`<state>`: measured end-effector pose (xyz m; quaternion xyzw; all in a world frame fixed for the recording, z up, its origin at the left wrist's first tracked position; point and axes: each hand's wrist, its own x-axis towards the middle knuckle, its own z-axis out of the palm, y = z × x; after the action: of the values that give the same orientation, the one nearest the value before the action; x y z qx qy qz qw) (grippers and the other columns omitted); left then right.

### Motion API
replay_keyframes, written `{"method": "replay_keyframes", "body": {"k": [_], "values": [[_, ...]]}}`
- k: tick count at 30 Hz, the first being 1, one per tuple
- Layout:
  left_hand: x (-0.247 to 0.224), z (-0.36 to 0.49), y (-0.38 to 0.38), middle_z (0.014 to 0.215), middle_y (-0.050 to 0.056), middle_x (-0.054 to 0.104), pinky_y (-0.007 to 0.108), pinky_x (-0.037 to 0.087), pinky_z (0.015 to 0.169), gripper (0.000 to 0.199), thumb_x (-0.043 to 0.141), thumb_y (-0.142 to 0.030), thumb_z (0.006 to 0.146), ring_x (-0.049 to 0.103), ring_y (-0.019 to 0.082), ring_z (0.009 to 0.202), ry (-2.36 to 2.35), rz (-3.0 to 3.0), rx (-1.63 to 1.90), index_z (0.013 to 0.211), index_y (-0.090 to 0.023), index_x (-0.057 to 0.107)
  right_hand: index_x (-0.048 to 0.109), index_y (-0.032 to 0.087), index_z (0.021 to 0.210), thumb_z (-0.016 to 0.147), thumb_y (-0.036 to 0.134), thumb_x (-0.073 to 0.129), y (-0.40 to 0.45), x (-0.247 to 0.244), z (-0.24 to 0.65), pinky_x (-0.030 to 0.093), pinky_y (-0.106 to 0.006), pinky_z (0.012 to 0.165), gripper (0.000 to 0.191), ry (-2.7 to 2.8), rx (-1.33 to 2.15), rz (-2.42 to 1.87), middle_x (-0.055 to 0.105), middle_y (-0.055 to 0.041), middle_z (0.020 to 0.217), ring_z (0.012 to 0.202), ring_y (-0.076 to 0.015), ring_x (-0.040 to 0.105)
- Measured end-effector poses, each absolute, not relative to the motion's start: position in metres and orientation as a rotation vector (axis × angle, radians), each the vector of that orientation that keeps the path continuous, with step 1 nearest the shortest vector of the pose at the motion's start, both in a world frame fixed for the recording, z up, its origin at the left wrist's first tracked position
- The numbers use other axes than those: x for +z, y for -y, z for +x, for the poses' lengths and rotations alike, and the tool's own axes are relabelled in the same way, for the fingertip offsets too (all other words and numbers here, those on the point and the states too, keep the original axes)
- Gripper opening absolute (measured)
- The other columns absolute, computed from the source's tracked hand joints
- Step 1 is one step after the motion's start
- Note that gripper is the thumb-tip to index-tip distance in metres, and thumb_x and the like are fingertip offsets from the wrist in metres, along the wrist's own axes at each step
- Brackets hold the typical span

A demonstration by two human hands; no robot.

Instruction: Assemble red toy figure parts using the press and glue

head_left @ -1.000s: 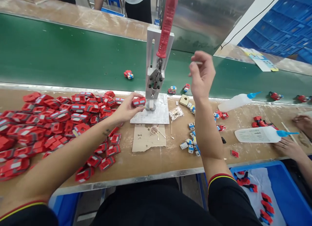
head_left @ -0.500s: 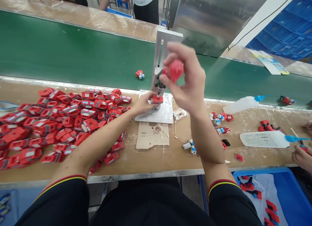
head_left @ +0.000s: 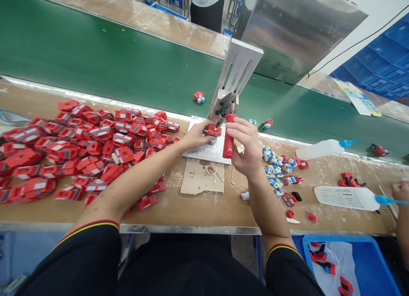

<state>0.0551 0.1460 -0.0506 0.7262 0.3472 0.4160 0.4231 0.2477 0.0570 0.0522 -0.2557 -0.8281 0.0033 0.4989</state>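
Observation:
A metal hand press (head_left: 238, 66) stands on a pale base plate (head_left: 209, 153) in front of me. My left hand (head_left: 197, 135) is closed on a small red plastic part (head_left: 214, 130), held under the press tip. My right hand (head_left: 245, 145) is wrapped round the red lever handle (head_left: 228, 140) of the press, which points down toward the bench. The press tip appears to meet the top of the red part, though the exact contact is too small to tell. A large heap of similar red parts (head_left: 96, 147) lies to the left.
Behind the press runs a green conveyor belt (head_left: 128, 61) with a few small toy pieces. Blue-and-white pieces (head_left: 275, 168) and two bottles with blue nozzles (head_left: 345, 197) lie to the right. A blue bin (head_left: 372, 262) sits lower right. Torn cardboard (head_left: 198, 183) lies before the base. Another person's arm is at far right.
My right hand has swung the red handle down from its raised position. My left hand still holds the red part under the press. The whole view has shifted slightly.

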Motion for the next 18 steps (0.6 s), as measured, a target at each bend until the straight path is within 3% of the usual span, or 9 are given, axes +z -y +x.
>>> {"method": "replay_keyframes", "body": {"k": [3,5,7,10,13,18], "values": [[-0.051,0.054,-0.143,0.12,0.009,0.08,0.042,0.063,0.1,0.043,0.078,-0.025,0.087,0.076,0.023,0.106,-0.898,1.831,1.041,0.127,-0.019,0.065,0.057,0.037,0.138,0.105,0.036,0.055,-0.046,0.04,0.247,0.058,-0.06,0.115,0.033,1.814,0.315,-0.766,0.066,-0.0072,0.145,0.14,-0.0301,0.065],[-0.052,0.054,-0.142,0.12,0.009,0.08,0.042,0.063,0.1,0.044,0.079,-0.025,0.088,0.076,0.022,0.104,-0.919,1.842,1.035,0.129,-0.02,0.064,0.052,0.033,0.138,0.102,0.056,0.058,-0.042,0.044,0.244,0.065,-0.052,0.102,0.043,1.64,0.659,-0.876,0.065,-0.0113,0.145,0.135,-0.0303,0.068],[-0.053,0.054,-0.142,0.119,0.009,0.08,0.042,0.063,0.099,0.046,0.08,-0.024,0.088,0.076,0.022,0.102,-0.926,1.848,1.033,0.13,-0.02,0.063,0.05,0.03,0.134,0.094,0.068,0.065,-0.039,0.056,0.24,0.068,-0.044,0.088,0.057,1.536,1.033,-0.955,0.071,-0.0118,0.13,0.12,-0.0287,0.074],[-0.053,0.055,-0.141,0.117,0.009,0.08,0.041,0.062,0.097,0.046,0.079,-0.023,0.087,0.076,0.022,0.102,-0.919,1.847,1.039,0.13,-0.02,0.063,0.05,0.028,0.13,0.085,0.065,0.081,-0.037,0.077,0.236,0.066,-0.036,0.074,0.066,1.474,1.418,-1.024,0.076,-0.0036,0.099,0.088,-0.0214,0.077],[-0.054,0.057,-0.139,0.116,0.008,0.08,0.038,0.062,0.096,0.044,0.076,-0.022,0.088,0.076,0.021,0.102,-0.917,1.843,1.045,0.13,-0.018,0.063,0.056,0.026,0.131,0.081,0.059,0.088,-0.038,0.078,0.237,0.064,-0.033,0.068,0.068,1.482,1.487,-1.067,0.075,-0.0003,0.089,0.074,-0.0171,0.074],[-0.055,0.056,-0.139,0.106,0.005,0.081,0.034,0.06,0.089,0.041,0.073,-0.017,0.086,0.076,0.02,0.094,-0.935,1.864,1.031,0.126,-0.02,0.064,0.068,0.02,0.113,0.086,0.059,0.08,-0.057,0.032,0.234,0.063,-0.032,0.065,0.049,1.612,1.22,-1.18,0.08,-0.0078,0.101,0.083,-0.0195,0.077]]}}
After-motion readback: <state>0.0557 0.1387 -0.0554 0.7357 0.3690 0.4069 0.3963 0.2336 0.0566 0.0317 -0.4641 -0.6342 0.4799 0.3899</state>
